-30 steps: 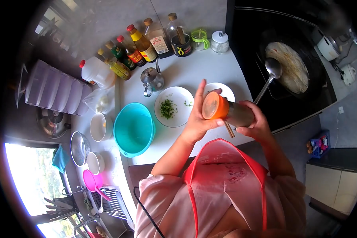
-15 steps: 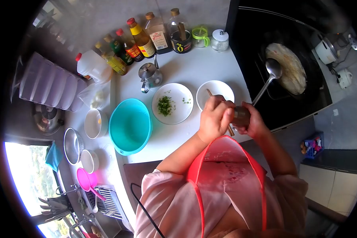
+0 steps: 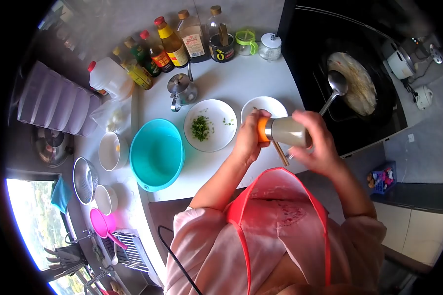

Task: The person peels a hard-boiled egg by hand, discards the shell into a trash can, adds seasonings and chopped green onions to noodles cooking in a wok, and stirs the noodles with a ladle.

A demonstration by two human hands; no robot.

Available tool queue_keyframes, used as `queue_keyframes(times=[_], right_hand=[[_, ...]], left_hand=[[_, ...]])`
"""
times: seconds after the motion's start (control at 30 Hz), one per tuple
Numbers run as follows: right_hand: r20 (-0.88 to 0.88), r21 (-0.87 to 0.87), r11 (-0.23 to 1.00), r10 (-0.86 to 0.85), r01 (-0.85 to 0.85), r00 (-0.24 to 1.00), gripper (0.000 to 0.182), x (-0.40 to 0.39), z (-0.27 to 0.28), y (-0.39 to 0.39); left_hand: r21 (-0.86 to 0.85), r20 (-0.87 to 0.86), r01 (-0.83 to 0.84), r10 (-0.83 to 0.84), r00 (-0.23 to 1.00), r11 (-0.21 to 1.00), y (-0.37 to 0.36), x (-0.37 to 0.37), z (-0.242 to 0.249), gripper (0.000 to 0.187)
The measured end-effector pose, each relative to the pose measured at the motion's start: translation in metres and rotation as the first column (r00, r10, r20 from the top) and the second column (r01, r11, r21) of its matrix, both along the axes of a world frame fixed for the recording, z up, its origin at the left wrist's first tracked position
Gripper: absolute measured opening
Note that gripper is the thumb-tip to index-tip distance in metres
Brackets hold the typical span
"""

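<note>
Between my hands, near the counter's front edge, lies a seasoning grinder held sideways, with an orange cap and a pale glass body. My left hand is closed round the orange end. My right hand is at the glass end, slightly blurred, its fingers spread and curved beside the glass. Behind the grinder is a white bowl, partly hidden by my left hand. Wooden chopsticks show below the grinder. A white plate with chopped greens stands to the left.
A turquoise basin and a metal pot stand further left. Bottles line the wall. At the right, a wok holds pale food with a metal ladle over it. Bowls and a pink dipper are at the far left.
The grinder's orange cap and pale body have come into view. My right hand's fingers have opened away from the grinder. The whole view has shifted slightly.
</note>
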State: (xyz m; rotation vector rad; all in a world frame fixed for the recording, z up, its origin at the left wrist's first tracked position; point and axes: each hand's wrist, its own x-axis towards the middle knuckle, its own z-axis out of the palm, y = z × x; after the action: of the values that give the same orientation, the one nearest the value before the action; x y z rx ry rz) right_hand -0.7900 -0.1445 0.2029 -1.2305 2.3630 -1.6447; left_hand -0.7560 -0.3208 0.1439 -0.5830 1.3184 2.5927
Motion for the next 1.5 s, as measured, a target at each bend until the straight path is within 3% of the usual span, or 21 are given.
queue_keyframes(times=[0.03,0.07,0.1,0.13,0.17,0.2,0.27,0.3,0.33,0.4,0.47,0.53,0.57,0.6,0.67,0.73,0.83,0.93,1.23,1.33,1.5], right_hand=[[-0.501,0.026,0.984,-0.138,0.174,0.854,0.031,0.004,0.005,-0.005],[0.0,-0.042,0.968,-0.246,0.246,0.969,0.034,0.007,-0.004,-0.003],[0.498,-0.067,0.94,-0.258,0.333,0.828,0.037,0.007,-0.016,0.0],[0.865,-0.045,0.909,-0.172,0.414,0.471,0.04,0.005,-0.03,0.003],[0.992,-0.072,0.938,0.101,0.34,-0.07,0.043,-0.004,-0.054,0.013],[0.929,-0.3,0.928,0.337,0.22,-0.152,0.051,-0.001,-0.065,0.015],[0.889,-0.386,0.895,0.425,0.221,-0.169,0.057,0.003,-0.065,0.015],[0.888,-0.391,0.893,0.429,0.223,-0.163,0.057,0.003,-0.062,0.013],[0.854,-0.45,0.86,0.493,0.241,-0.164,0.057,0.004,-0.056,0.012],[0.813,-0.51,0.818,0.559,0.265,-0.162,0.058,0.008,-0.055,0.007],[0.77,-0.571,0.778,0.618,0.262,-0.158,0.06,0.01,-0.062,0.001],[0.694,-0.692,0.699,0.713,0.18,-0.103,0.063,0.006,-0.075,0.003],[0.883,-0.392,0.915,0.344,0.099,0.32,0.059,0.004,-0.069,0.005],[0.729,-0.03,0.983,-0.102,0.18,0.677,0.055,0.001,-0.062,0.007],[0.655,-0.15,0.973,-0.036,0.177,0.755,0.044,0.001,-0.022,0.013],[0.323,-0.043,0.999,0.037,-0.024,0.946,0.056,0.007,-0.005,0.015],[0.166,0.315,0.948,0.0,-0.053,0.986,0.066,0.026,0.013,0.004],[0.324,0.438,0.887,-0.006,-0.144,0.946,0.069,0.036,0.003,0.005],[0.248,0.496,0.807,0.223,-0.321,0.943,0.065,0.059,-0.006,0.011],[0.306,0.547,0.757,0.217,-0.357,0.927,0.067,0.067,-0.006,0.012],[0.239,0.549,0.768,0.235,-0.331,0.942,0.07,0.074,-0.012,0.013]], left_hand=[[-0.024,-0.016,-0.032,0.032,0.999,0.999,0.003,0.002,0.005,0.033],[-0.047,-0.03,-0.059,0.058,0.998,0.997,0.006,0.005,0.01,0.028],[-0.044,-0.033,-0.058,0.057,0.998,0.997,0.007,0.004,0.009,0.028],[-0.523,-0.54,-0.318,-0.019,0.841,0.791,0.006,0.004,0.007,0.023],[-0.626,-0.777,-0.691,-0.372,0.508,0.361,0.005,0.003,0.006,0.021],[-0.691,-0.715,-0.643,-0.441,0.543,0.33,0.01,0.014,0.026,0.035],[-0.67,-0.741,-0.555,-0.404,0.536,0.492,0.004,0.011,0.023,0.046],[-0.67,-0.742,-0.556,-0.409,0.532,0.492,0.005,0.012,0.025,0.046],[-0.517,-0.77,-0.396,-0.21,0.602,0.759,0.008,0.015,0.028,0.053],[-0.268,-0.717,-0.231,-0.033,0.697,0.935,0.01,0.016,0.031,0.06],[-0.369,-0.578,0.045,-0.267,0.771,0.928,0.01,0.015,0.03,0.067],[-0.337,-0.553,0.063,-0.252,0.794,0.939,0.009,0.015,0.033,0.066],[-0.403,-0.51,0.078,-0.295,0.808,0.912,0.006,0.016,0.033,0.064],[-0.467,-0.464,0.093,-0.333,0.821,0.879,0.003,0.017,0.032,0.063],[-0.616,-0.471,0.023,-0.392,0.79,0.788,0.0,0.019,0.031,0.06],[-0.832,-0.455,-0.142,-0.514,0.727,0.536,-0.001,0.023,0.028,0.055],[-0.857,-0.427,-0.149,-0.517,0.742,0.494,-0.001,0.042,0.019,0.05],[-0.885,-0.336,-0.086,-0.501,0.797,0.457,0.005,0.066,0.005,0.048],[-0.942,-0.294,-0.108,-0.621,0.726,0.319,0.014,0.106,0.0,0.05],[-0.94,-0.25,-0.034,-0.618,0.745,0.339,0.019,0.12,-0.011,0.056],[-0.918,-0.342,-0.133,-0.577,0.741,0.373,0.023,0.121,-0.016,0.047]])
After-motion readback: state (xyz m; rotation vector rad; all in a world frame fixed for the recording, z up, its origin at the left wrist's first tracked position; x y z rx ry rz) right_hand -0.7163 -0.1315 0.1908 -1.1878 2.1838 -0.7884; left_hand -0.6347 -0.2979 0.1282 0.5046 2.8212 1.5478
